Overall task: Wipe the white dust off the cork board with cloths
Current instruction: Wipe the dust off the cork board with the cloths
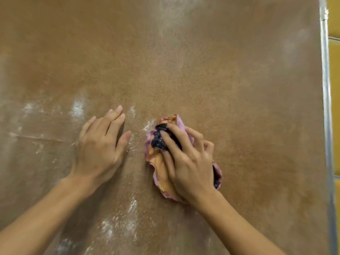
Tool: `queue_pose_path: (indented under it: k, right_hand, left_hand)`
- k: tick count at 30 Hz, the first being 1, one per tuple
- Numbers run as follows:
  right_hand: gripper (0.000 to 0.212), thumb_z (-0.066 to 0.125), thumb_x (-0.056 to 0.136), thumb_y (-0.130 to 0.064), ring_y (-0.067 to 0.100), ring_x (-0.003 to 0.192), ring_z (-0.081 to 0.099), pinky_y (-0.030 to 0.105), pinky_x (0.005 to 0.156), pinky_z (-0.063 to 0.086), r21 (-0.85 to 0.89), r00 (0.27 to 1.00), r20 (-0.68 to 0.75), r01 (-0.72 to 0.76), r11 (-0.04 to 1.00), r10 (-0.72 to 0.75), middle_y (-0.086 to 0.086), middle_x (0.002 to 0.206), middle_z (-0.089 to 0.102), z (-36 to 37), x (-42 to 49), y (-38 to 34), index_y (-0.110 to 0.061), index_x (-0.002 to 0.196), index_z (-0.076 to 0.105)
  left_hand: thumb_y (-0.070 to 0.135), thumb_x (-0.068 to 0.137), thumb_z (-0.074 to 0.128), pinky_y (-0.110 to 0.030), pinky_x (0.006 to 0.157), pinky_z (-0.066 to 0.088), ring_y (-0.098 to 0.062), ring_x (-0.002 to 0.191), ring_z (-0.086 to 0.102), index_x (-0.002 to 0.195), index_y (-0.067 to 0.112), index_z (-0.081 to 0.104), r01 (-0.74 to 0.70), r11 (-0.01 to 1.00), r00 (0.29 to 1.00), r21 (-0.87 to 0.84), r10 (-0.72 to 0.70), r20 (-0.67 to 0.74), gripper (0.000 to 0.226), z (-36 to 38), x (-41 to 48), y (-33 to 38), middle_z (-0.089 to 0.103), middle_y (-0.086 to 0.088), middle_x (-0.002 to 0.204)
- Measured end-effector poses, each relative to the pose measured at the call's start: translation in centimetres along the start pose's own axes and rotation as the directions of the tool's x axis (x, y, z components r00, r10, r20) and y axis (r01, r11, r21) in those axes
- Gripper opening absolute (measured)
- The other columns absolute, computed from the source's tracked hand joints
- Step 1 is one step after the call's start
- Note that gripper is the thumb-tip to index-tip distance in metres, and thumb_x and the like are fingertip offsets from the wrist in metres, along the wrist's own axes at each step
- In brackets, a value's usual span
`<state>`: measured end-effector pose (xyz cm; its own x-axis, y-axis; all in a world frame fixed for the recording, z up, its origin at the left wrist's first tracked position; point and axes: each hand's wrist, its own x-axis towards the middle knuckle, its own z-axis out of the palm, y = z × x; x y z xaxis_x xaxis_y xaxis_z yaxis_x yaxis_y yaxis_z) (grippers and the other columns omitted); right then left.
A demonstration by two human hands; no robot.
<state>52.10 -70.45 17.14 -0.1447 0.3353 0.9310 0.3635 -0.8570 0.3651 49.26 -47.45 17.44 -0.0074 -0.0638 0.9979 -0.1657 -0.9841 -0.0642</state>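
A brown cork board (202,61) fills almost the whole view. White dust (127,218) streaks its lower middle, and more lies at the left and in a faint band at the top. My left hand (100,144) rests flat on the board, fingers straight and together. Just right of it, my right hand (189,159) presses a crumpled pink, orange and dark purple cloth (158,155) against the board, with the fingers curled into its folds. A small patch of dust lies between the two hands.
A silver metal frame (325,89) runs down the board's right edge. Beyond it shows a yellow surface (334,70).
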Motion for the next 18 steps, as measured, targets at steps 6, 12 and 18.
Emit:
queue_pose_path:
  k: [6, 12, 18]
  right_hand:
    - [0.041, 0.049, 0.098, -0.04, 0.023, 0.127, 0.04, 0.043, 0.084, 0.033, 0.013, 0.94, -0.111, -0.323, 0.946, 0.322, -0.009, 0.147, 0.053, 1.9, 5.7, -2.8, -0.027, 0.134, 0.063]
    - [0.04, 0.054, 0.099, -0.04, 0.023, 0.124, 0.042, 0.038, 0.08, 0.031, -0.051, 0.999, -0.033, -0.04, 0.998, 0.039, -0.01, 0.151, 0.051, 1.4, 1.7, -4.3, -0.03, 0.137, 0.061]
    - [0.043, 0.049, 0.096, -0.041, 0.026, 0.117, 0.038, 0.04, 0.079, 0.032, -0.076, 0.91, -0.103, -0.41, 0.909, 0.402, -0.007, 0.146, 0.052, 3.2, 5.6, -7.8, -0.028, 0.136, 0.061]
  left_hand:
    - [0.042, 0.104, 0.036, -0.039, 0.098, 0.039, -0.021, 0.124, 0.06, 0.127, 0.013, 0.068, -0.075, 0.997, 0.997, -0.018, 0.075, 0.028, 0.049, -1.7, 1.2, -1.1, 0.06, 0.001, 0.144]
    - [0.041, 0.103, 0.037, -0.039, 0.092, 0.034, -0.019, 0.118, 0.061, 0.12, 0.02, 0.068, -0.11, 0.994, 0.994, -0.002, 0.11, 0.01, 0.04, -3.6, 2.2, -2.8, 0.064, 0.005, 0.132]
    - [0.032, 0.101, 0.046, -0.042, 0.092, 0.033, -0.021, 0.116, 0.055, 0.123, 0.018, 0.065, 0.011, 0.999, 0.996, 0.038, -0.008, -0.088, 0.032, -5.1, 0.7, -7.9, 0.062, 0.001, 0.134]
